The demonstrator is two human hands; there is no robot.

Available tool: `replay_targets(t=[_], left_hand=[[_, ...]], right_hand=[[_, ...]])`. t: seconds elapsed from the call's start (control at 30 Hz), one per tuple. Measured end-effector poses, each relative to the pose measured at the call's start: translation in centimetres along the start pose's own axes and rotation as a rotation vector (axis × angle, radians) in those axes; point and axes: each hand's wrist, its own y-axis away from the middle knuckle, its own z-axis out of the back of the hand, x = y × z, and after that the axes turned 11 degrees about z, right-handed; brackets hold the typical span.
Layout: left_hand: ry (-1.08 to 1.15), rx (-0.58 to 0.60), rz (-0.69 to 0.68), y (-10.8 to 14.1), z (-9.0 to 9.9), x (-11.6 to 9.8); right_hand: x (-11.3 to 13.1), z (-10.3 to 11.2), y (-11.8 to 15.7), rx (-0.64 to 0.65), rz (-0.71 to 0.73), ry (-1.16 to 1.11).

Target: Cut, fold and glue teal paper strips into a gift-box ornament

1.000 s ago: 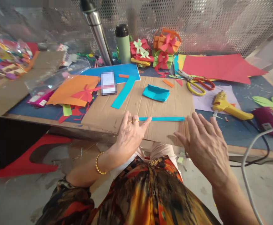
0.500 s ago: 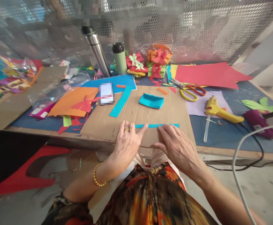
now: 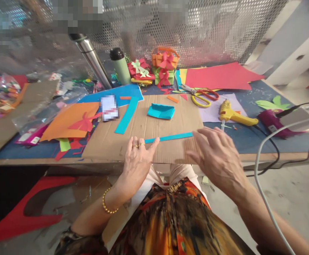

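Note:
A narrow blue paper strip (image 3: 174, 137) lies across the cardboard sheet (image 3: 106, 147) near its front edge. My left hand (image 3: 138, 159) rests flat over the strip's left part, fingers apart, with the thumb on the strip. At the strip's right end is my right hand (image 3: 217, 152), slightly blurred, its fingers loosely spread and holding nothing visible. Farther back on the cardboard sit a folded blue paper piece (image 3: 161, 112) and a wider blue strip (image 3: 128, 116).
Yellow-handled scissors (image 3: 201, 101) and a yellow glue gun (image 3: 234, 115) lie at the right, with a cable (image 3: 256, 170) beyond. Behind stand a green bottle (image 3: 121, 69), a steel flask (image 3: 94, 62) and small paper baskets (image 3: 165, 67). A phone (image 3: 109, 108) lies left of centre.
My right hand has moved right along the strip to its end, uncovering more of it. The strip now slants up to the right. My left hand stays on it, and the view has shifted.

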Motion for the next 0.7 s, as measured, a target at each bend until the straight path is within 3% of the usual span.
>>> replay_targets(t=[0.07,0.17,0.3,0.5,0.7], left_hand=[[-0.021,0.001,-0.010,0.0,0.2,0.0],[-0.034,0.013,-0.007,0.1,0.3,-0.2],[-0.067,-0.004,-0.003,0.2,0.3,-0.2],[0.010,-0.075,0.017,1.1,0.5,1.2],[0.020,-0.063,0.101,2.8,0.7,3.8]], right_hand=[[1.3,-0.9,-1.1,-0.022,0.135,-0.099],[3.0,-3.0,-2.4,0.084,0.237,-0.260],[3.9,-4.7,-2.5,0.150,0.205,-0.329],[3.7,-4.6,-2.1,0.150,0.200,-0.333],[3.6,-4.5,-2.1,0.138,0.198,-0.361]])
